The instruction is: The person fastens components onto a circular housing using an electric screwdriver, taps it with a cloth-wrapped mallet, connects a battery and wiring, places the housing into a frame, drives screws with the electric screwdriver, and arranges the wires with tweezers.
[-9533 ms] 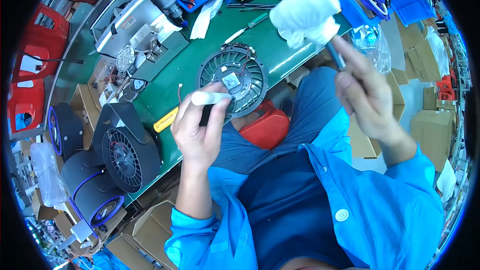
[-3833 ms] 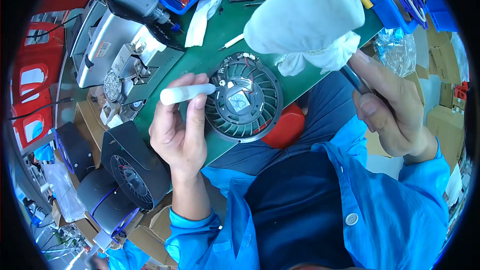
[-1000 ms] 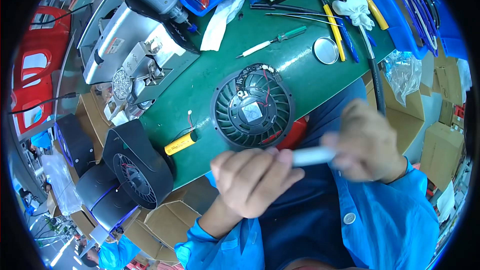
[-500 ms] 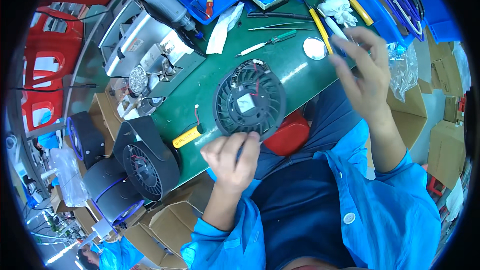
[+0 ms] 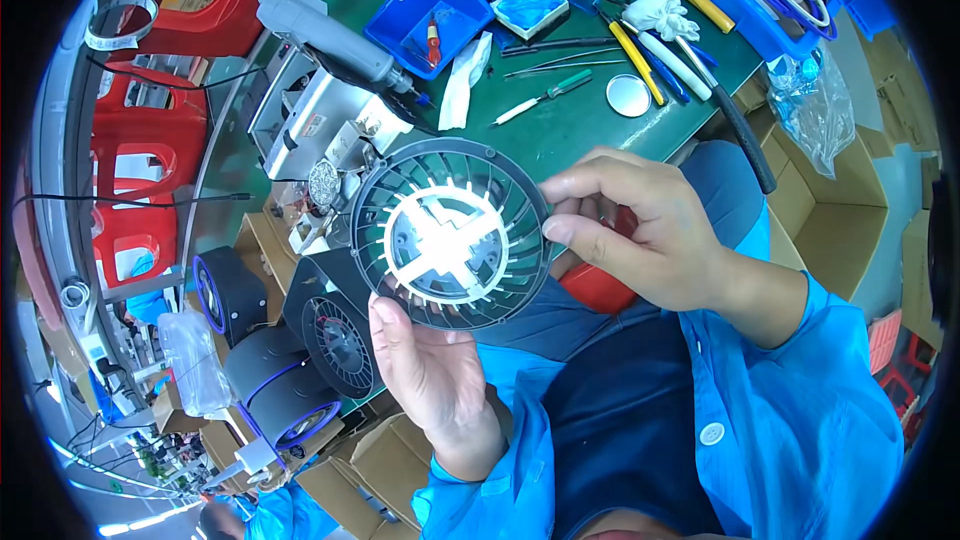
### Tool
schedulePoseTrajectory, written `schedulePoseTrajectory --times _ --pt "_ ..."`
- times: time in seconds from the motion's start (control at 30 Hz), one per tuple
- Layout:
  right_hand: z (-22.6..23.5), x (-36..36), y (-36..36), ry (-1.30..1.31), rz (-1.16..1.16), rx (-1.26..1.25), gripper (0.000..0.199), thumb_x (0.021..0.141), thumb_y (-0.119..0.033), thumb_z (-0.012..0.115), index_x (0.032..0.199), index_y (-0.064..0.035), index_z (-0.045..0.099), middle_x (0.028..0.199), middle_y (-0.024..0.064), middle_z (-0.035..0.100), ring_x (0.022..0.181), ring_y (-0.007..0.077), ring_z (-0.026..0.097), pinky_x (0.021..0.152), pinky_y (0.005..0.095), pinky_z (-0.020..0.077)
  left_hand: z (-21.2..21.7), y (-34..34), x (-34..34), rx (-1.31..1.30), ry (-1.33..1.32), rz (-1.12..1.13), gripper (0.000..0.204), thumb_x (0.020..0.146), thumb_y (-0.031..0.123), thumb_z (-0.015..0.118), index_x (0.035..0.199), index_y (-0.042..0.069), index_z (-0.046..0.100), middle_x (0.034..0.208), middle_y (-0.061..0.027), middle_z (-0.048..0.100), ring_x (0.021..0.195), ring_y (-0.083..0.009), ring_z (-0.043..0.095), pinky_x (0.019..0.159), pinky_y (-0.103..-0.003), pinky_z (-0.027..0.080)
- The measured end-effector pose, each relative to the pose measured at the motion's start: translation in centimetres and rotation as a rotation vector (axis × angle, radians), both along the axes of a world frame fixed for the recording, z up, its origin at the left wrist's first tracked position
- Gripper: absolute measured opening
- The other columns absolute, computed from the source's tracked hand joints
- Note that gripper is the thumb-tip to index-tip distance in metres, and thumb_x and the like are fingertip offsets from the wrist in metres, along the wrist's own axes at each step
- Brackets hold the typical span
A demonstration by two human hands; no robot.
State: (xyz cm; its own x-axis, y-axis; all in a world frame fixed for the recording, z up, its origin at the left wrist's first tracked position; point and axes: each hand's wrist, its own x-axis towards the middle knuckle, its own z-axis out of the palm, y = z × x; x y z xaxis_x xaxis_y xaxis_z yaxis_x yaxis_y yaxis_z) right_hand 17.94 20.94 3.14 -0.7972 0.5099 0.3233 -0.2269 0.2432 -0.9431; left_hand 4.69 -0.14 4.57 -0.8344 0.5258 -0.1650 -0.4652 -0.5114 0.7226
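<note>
A round dark-grey slatted grille (image 5: 535,170) is held up over the near edge of the green table. Inside its rim sits a white ring with short ribs, and its glowing white centre is too bright to make out in detail. My left hand (image 5: 435,375) supports the grille from below left, thumb at the rim and fingers partly showing behind the slats. At the right rim, my right hand (image 5: 645,230) pinches the edge between thumb and forefinger. A green-handled screwdriver (image 5: 568,86) and a round silvery disc (image 5: 628,95) lie beyond it.
Black housings with purple rims (image 5: 285,380) stand at the left beside cardboard boxes (image 5: 370,475). A grey power tool (image 5: 330,40), a blue bin (image 5: 400,25) and pliers (image 5: 640,65) are at the back. A red stool (image 5: 600,285) shows below my right hand.
The grille has been turned over and lifted, so the ribbed white ring shows instead of wires and a square patch. My right hand has come down from the tools to its rim.
</note>
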Motion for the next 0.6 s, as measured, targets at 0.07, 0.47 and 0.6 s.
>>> schedulePoseTrajectory --times 0.07,0.47,0.6 --pt "0.5 0.2 -0.1 0.000 -0.011 0.004 0.023 0.099 -0.012 0.083 0.119 -0.0018 0.077 0.092 0.0088 0.072 0.075 0.0168 0.068 0.065 0.0313 0.0508 -0.2 -0.1 -0.1 0.013 -0.031 -0.043 0.035 0.116 0.026 0.062 0.142 0.002 0.062 0.140 -0.0149 0.074 0.126 -0.0252 0.073 0.104 -0.046 0.062" --pt "-1.0 0.5 2.4 -0.090 -0.022 0.208 0.024 0.104 -0.004 0.074 0.128 -0.0010 0.076 0.103 0.0090 0.074 0.089 0.0146 0.072 0.073 0.0277 0.0515 -1.3 -0.5 -0.6 -0.420 1.369 0.168 0.030 0.104 0.019 0.076 0.130 0.004 0.069 0.120 -0.0108 0.073 0.108 -0.0258 0.070 0.092 -0.043 0.058" --pt "-3.0 2.0 4.4 -0.188 -0.136 0.177 0.023 0.105 -0.004 0.071 0.127 -0.0006 0.077 0.106 0.0100 0.075 0.095 0.0174 0.070 0.080 0.0289 0.0527 -3.0 -0.6 -0.9 -0.593 1.986 -0.146 0.031 0.092 0.018 0.084 0.119 0.006 0.074 0.114 -0.0089 0.070 0.103 -0.0279 0.066 0.087 -0.044 0.055"
